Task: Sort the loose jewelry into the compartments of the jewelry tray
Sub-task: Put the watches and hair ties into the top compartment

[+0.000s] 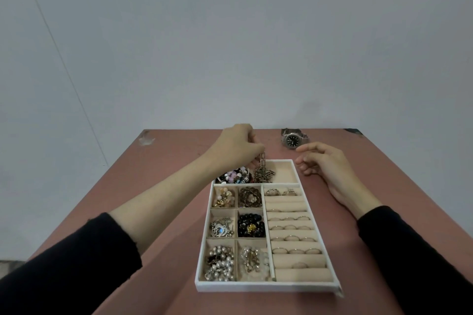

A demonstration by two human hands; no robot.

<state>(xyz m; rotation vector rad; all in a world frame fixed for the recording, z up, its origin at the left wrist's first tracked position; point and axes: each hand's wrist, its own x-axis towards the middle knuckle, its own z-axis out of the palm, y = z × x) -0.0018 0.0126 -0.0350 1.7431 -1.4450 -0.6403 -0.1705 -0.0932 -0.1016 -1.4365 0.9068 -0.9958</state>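
My left hand [238,146] is pinching a bronze chain [263,172] in its fingers [256,149], the links piling into the far compartment of the jewelry tray [266,286]. My right hand [325,163] is hovering beside the tray's far right corner, fingers relaxed and holding nothing. A watch [293,138] is lying near the far edge of the table [174,161].

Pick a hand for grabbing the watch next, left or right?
Right, likely. The right hand is open and empty, just short of the watch on the table beyond the jewelry tray. The left hand is busy pinching a chain over the tray's far compartment.
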